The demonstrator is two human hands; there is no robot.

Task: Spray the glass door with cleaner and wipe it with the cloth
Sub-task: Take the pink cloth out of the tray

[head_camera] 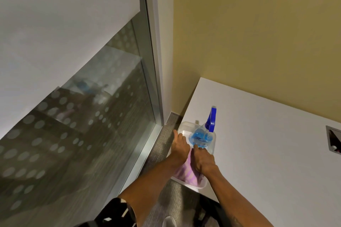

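A clear plastic tray (186, 125) sits at the near left corner of a white table (267, 149). In it stands a spray bottle (203, 134) with blue liquid and a blue trigger head. A pink striped cloth (186, 172) lies in the tray's near half. My left hand (180, 146) rests palm down on the cloth, thumb spread toward the tray's left rim. My right hand (203, 160) presses on the cloth beside it, fingers curled, one finger pointing at the bottle's base. The glass door (88, 125), dotted with frosted circles, fills the left side.
A metal door frame (153, 72) runs down beside a yellow wall (258, 33). Grey carpet (162, 145) lies between door and table. A square cable cut-out (334, 141) is set into the table at far right. A dark chair part shows under the table edge.
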